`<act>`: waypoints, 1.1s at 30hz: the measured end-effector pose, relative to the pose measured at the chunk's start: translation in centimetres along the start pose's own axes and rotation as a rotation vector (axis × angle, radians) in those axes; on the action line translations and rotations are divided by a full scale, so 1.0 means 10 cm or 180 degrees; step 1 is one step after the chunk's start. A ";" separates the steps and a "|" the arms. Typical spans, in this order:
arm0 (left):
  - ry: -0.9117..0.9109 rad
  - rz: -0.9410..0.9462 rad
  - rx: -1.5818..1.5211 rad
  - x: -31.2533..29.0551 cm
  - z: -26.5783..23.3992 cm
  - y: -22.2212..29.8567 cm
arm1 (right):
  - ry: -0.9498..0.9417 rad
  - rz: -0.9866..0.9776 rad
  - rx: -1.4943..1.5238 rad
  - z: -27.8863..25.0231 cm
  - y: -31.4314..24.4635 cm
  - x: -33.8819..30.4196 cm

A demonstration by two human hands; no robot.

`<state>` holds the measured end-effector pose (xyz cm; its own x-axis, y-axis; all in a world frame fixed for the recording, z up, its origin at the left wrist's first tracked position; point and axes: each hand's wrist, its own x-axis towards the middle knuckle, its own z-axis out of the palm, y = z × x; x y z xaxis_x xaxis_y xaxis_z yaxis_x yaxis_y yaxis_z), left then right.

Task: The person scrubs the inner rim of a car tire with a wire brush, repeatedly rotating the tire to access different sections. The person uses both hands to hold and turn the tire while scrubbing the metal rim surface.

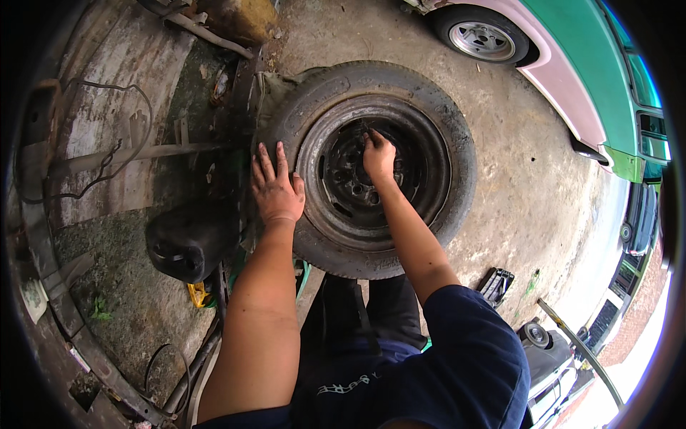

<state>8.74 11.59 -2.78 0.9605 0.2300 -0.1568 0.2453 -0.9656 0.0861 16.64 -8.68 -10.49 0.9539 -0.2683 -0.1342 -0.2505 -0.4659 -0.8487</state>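
Observation:
A worn black tire [457, 154] on a dark steel wheel rim [325, 222] lies face up in front of me, above my legs. My left hand [277, 191] rests on the left side of the tire, fingers spread apart and darkened with grime. Over the middle of the rim, my right hand [379, 157] is closed, its thumb and fingers pinched together by the hub holes. Whatever the pinch holds, if anything, is too small and dark to name.
To the left stand a black rounded tank [187, 243], metal frame bars [171, 150] and a loose black cable [143, 107]. A green and pink vehicle [572, 86] is parked at upper right. On the concrete at right lies a black tray-like piece [496, 287].

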 end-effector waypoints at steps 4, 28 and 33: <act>-0.0045 -0.0006 0.0020 0.00 0.00 -0.01 | -0.0452 -0.0033 -0.0029 0.17 -0.04 -0.21; -0.0107 -0.0083 -0.0143 0.01 0.01 0.00 | -0.0661 0.0286 -0.0283 0.04 -0.09 -0.03; -0.0035 -0.0063 -0.0142 0.02 0.00 0.01 | -0.0287 0.0367 -0.0022 0.05 -0.11 -0.04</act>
<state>8.95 11.58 -2.85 0.9539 0.2476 -0.1696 0.2702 -0.9545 0.1265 16.62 -7.59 -9.74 0.9297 -0.2437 -0.2763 -0.3601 -0.4423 -0.8214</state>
